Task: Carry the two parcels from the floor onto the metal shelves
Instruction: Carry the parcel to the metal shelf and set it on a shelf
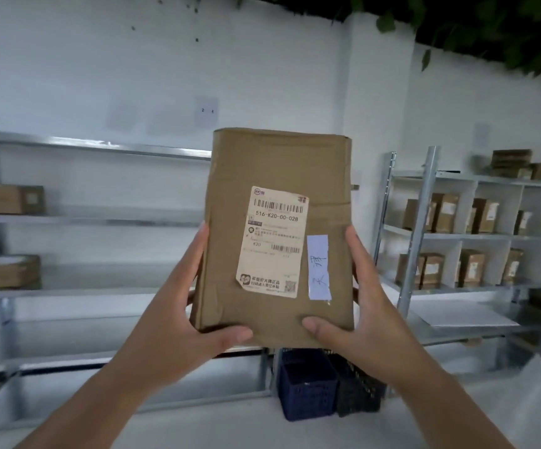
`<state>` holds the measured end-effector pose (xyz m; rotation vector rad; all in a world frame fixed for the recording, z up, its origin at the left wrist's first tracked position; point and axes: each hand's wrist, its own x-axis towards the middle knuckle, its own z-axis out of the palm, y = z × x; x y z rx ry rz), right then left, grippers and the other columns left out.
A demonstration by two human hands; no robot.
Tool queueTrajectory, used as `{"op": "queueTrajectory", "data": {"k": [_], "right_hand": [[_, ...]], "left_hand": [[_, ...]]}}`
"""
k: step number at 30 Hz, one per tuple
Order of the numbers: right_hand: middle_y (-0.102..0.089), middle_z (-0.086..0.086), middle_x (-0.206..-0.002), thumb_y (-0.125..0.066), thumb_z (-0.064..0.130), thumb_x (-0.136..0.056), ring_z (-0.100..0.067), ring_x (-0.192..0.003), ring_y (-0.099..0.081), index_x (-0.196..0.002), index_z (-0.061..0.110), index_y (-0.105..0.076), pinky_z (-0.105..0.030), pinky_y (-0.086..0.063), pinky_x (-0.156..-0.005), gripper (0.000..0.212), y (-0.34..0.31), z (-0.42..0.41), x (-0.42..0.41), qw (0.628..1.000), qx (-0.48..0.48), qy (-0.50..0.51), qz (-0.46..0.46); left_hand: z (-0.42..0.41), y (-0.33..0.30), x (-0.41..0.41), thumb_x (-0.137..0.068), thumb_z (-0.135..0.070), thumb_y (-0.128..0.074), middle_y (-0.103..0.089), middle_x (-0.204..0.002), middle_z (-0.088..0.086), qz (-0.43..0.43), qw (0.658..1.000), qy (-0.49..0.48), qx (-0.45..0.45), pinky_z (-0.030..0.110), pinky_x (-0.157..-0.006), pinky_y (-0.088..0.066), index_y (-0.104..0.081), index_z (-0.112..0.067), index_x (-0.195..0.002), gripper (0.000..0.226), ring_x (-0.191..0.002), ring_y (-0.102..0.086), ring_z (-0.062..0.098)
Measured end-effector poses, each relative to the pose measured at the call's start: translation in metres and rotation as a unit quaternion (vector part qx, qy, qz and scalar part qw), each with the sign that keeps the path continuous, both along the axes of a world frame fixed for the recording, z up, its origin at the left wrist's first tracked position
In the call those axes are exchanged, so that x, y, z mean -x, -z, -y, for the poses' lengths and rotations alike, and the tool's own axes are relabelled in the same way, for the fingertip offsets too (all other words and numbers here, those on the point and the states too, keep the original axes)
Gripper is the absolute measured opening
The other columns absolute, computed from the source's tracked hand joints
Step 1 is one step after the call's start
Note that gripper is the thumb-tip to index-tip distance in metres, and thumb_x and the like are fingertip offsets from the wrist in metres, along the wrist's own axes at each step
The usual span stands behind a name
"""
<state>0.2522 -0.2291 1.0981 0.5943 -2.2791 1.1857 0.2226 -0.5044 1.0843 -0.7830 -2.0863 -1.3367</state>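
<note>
Parcel (279,234), one (upright), clamped between left hand (178,315) and right hand (366,306) grip.

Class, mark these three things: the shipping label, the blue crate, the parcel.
shipping label (274,241), head view, middle of its printed face
blue crate (306,388), head view, front wall
parcel (279,157), head view, bare upper face

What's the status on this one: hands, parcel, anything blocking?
Left hand and right hand both gripping brown parcel, held upright at chest height. Facing the metal shelves. Nothing between parcel and shelves.
</note>
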Motion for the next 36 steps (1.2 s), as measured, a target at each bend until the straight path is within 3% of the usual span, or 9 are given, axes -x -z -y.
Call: {"op": "queueTrajectory", "data": {"k": [9, 15, 20, 23, 25, 27, 30, 34, 36], "right_hand": [[-0.026, 0.07, -0.134, -0.089, 0.031, -0.081, 0.028, -0.128, -0.046, -0.134, 0.088, 0.009, -0.016, -0.048, -0.106, 0.125, -0.018, 0.068, 0.043, 0.999, -0.009, -0.038, 0.004], [-0.024, 0.06, -0.148, -0.089, 0.032, -0.081, 0.018, -0.139, -0.044, -0.138, 0.085, 0.008, -0.019, -0.046, -0.112, 0.125, -0.018, 0.1, 0.081, 0.999, -0.01, -0.048, -0.005], [-0.021, 0.055, -0.153, -0.089, 0.028, -0.082, 0.028, -0.13, -0.044, -0.134, 0.09, 0.006, 0.0, -0.046, -0.095, 0.125, -0.016, 0.115, 0.121, 0.998, -0.006, -0.056, 0.0], [-0.005, 0.049, -0.163, -0.088, 0.033, -0.083, 0.013, -0.152, -0.028, -0.137, 0.087, 0.006, -0.031, -0.039, -0.124, 0.121, -0.01, 0.119, 0.145, 0.998, -0.033, -0.047, -0.006], [0.006, 0.054, -0.16, -0.087, 0.034, -0.085, 0.002, -0.161, -0.015, -0.138, 0.086, 0.005, -0.044, -0.029, -0.13, 0.118, -0.004, 0.118, 0.164, 0.998, -0.046, -0.048, -0.003], [0.004, 0.05, -0.163, -0.086, 0.034, -0.086, -0.002, -0.161, -0.02, -0.142, 0.083, 0.002, -0.046, -0.034, -0.128, 0.116, 0.003, 0.113, 0.185, 0.998, -0.034, -0.053, 0.011], [-0.011, 0.039, -0.169, -0.085, 0.033, -0.087, -0.001, -0.155, -0.034, -0.143, 0.082, -0.001, -0.031, -0.047, -0.118, 0.113, 0.017, 0.097, 0.218, 0.997, 0.002, -0.062, 0.055], [-0.022, 0.039, -0.166, -0.085, 0.035, -0.087, 0.01, -0.149, -0.038, -0.142, 0.083, -0.004, -0.019, -0.047, -0.111, 0.109, 0.037, 0.063, 0.27, 0.991, 0.018, -0.082, 0.108], [-0.024, 0.039, -0.166, -0.085, 0.038, -0.086, 0.009, -0.149, -0.038, -0.145, 0.081, -0.005, -0.022, -0.045, -0.114, 0.108, 0.046, 0.044, 0.3, 0.987, 0.025, -0.093, 0.132]], "left_hand": [[0.066, -0.012, 0.023, -0.058, -0.042, -0.092, -0.036, -0.148, -0.052, -0.018, 1.0, -0.01, -0.022, -0.001, -0.097, -0.045, -0.003, -0.082, -0.143, 0.129, -0.137, -0.045, -0.018], [0.098, -0.013, 0.055, -0.054, -0.048, -0.089, -0.04, -0.145, -0.052, -0.011, 0.999, -0.019, -0.031, -0.002, -0.094, -0.046, -0.004, -0.083, -0.142, 0.127, -0.134, -0.048, -0.018], [0.116, -0.009, 0.095, -0.056, -0.05, -0.089, -0.036, -0.152, -0.048, 0.001, 1.0, -0.014, -0.026, 0.002, -0.096, -0.048, -0.002, -0.073, -0.15, 0.131, -0.137, -0.047, -0.016], [0.12, -0.005, 0.119, -0.058, -0.05, -0.09, -0.035, -0.151, -0.05, 0.024, 1.0, -0.01, -0.016, 0.001, -0.095, -0.048, -0.001, -0.072, -0.151, 0.13, -0.137, -0.044, -0.018], [0.119, -0.002, 0.137, -0.061, -0.044, -0.092, -0.035, -0.15, -0.051, 0.036, 0.999, -0.01, -0.008, 0.006, -0.099, -0.049, -0.001, -0.072, -0.151, 0.131, -0.138, -0.045, -0.016], [0.114, 0.002, 0.156, -0.065, -0.038, -0.096, -0.035, -0.151, -0.05, 0.053, 0.999, -0.013, 0.002, 0.022, -0.107, -0.051, 0.0, -0.072, -0.151, 0.133, -0.14, -0.046, -0.009], [0.101, 0.009, 0.191, -0.067, -0.029, -0.098, -0.041, -0.152, -0.044, 0.094, 0.995, 0.003, 0.01, 0.036, -0.109, -0.055, -0.001, -0.069, -0.153, 0.136, -0.141, -0.05, -0.001], [0.07, 0.024, 0.238, -0.066, -0.021, -0.099, -0.047, -0.145, -0.047, 0.14, 0.989, 0.039, 0.027, 0.015, -0.103, -0.054, -0.001, -0.063, -0.156, 0.14, -0.134, -0.051, -0.017], [0.049, 0.031, 0.263, -0.068, -0.013, -0.097, -0.052, -0.14, -0.049, 0.15, 0.987, 0.055, 0.028, 0.008, -0.096, -0.052, -0.006, -0.06, -0.154, 0.135, -0.129, -0.053, -0.021]]}}
